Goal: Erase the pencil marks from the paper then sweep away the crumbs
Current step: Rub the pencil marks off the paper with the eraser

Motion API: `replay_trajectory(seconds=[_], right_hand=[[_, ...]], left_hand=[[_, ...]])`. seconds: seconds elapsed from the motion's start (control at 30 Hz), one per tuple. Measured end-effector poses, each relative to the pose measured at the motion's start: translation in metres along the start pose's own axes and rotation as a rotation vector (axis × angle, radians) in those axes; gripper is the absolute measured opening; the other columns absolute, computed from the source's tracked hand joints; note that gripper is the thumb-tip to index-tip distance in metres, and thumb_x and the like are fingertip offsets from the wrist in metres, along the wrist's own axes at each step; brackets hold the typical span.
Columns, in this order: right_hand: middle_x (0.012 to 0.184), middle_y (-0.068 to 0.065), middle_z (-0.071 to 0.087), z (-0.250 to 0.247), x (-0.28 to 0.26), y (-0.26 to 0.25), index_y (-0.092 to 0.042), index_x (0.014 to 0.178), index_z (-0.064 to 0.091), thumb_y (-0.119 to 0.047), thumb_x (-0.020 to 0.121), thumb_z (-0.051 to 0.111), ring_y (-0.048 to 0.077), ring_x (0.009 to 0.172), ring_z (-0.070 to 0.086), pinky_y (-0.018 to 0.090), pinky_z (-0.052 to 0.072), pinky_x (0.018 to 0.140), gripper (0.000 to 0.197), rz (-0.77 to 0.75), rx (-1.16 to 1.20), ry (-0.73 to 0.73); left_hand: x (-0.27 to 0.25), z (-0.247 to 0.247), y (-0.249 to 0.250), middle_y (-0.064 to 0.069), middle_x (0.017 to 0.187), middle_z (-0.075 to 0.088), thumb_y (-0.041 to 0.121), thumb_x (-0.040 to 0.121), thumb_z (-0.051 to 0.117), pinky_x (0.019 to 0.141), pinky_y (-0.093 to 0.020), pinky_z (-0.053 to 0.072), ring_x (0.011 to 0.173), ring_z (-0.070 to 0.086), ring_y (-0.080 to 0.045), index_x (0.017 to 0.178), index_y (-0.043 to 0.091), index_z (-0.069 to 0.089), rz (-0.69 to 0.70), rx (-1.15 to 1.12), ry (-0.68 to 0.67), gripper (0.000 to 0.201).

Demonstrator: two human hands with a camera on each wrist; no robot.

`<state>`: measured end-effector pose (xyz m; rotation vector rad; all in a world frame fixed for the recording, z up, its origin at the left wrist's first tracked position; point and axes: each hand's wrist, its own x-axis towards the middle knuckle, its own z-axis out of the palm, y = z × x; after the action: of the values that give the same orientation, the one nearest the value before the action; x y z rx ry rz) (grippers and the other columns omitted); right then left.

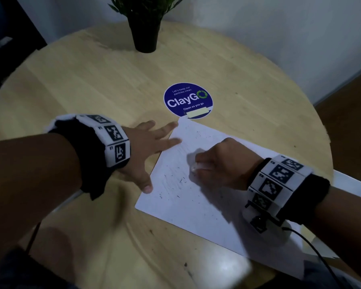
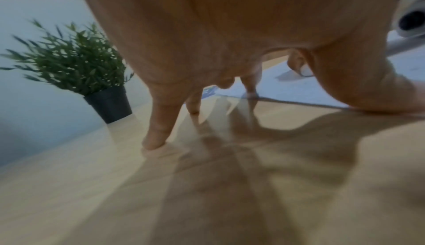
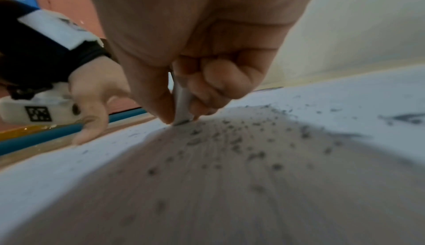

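A white sheet of paper [image 1: 196, 197] lies at an angle on the round wooden table [image 1: 92, 84]. Faint pencil marks and dark crumbs [image 1: 181, 180] are scattered over it. My right hand [image 1: 217, 163] pinches a small white eraser [image 1: 194, 168], whose tip touches the sheet; in the right wrist view the eraser [image 3: 182, 103] sits between thumb and curled fingers, with crumbs [image 3: 241, 140] in front of it. My left hand [image 1: 154, 147] lies flat with spread fingers, pressing the paper's left edge. In the left wrist view its fingertips [image 2: 156, 140] stand on the wood.
A round blue ClayGo sticker [image 1: 188, 100] is stuck to the table just beyond the paper's far corner. A potted plant [image 1: 146, 24] stands at the table's far edge. A white chair [image 1: 354, 190] shows at the right, past the table's rim.
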<state>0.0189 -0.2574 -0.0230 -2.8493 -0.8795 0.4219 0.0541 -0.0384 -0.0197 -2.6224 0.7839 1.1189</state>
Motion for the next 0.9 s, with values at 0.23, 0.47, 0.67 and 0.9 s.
replay_trajectory(seconds=[0.23,0.47,0.67,0.9], right_hand=[[0.057,0.003,0.04,-0.006,0.001,0.005,-0.018,0.057,0.034,-0.042,0.081,0.05,0.029,0.065,0.037,0.035,0.046,0.065,0.038,0.101,0.047,0.051],[0.058,0.002,0.041,-0.006,0.0,0.006,-0.018,0.056,0.035,-0.041,0.086,0.053,0.028,0.068,0.039,0.03,0.038,0.064,0.042,0.195,0.024,0.04],[0.058,0.0,0.041,0.006,-0.007,-0.018,-0.018,0.058,0.038,-0.039,0.087,0.053,0.018,0.057,0.038,0.027,0.035,0.065,0.038,0.093,0.015,-0.048],[0.057,-0.002,0.038,0.011,-0.012,-0.029,-0.023,0.056,0.034,-0.048,0.085,0.049,0.022,0.061,0.038,0.026,0.036,0.066,0.042,0.028,-0.001,-0.052]], left_hand=[[-0.002,0.003,0.012,0.032,0.144,-0.039,0.057,0.069,0.076,0.108,-0.068,0.013,0.14,-0.035,-0.025,0.142,0.047,-0.029,-0.069,0.009,-0.035,0.128],[-0.008,-0.003,0.02,0.023,0.151,-0.033,0.055,0.071,0.076,0.113,-0.059,0.01,0.141,-0.032,-0.031,0.147,0.04,-0.025,-0.076,0.031,-0.028,0.127],[-0.011,-0.005,0.025,0.018,0.153,-0.033,0.056,0.074,0.074,0.113,-0.055,0.004,0.141,-0.032,-0.029,0.148,0.036,-0.026,-0.078,0.068,-0.025,0.126],[-0.011,-0.004,0.025,0.017,0.153,-0.034,0.054,0.075,0.074,0.113,-0.056,0.002,0.141,-0.032,-0.03,0.148,0.035,-0.026,-0.082,0.059,-0.022,0.125]])
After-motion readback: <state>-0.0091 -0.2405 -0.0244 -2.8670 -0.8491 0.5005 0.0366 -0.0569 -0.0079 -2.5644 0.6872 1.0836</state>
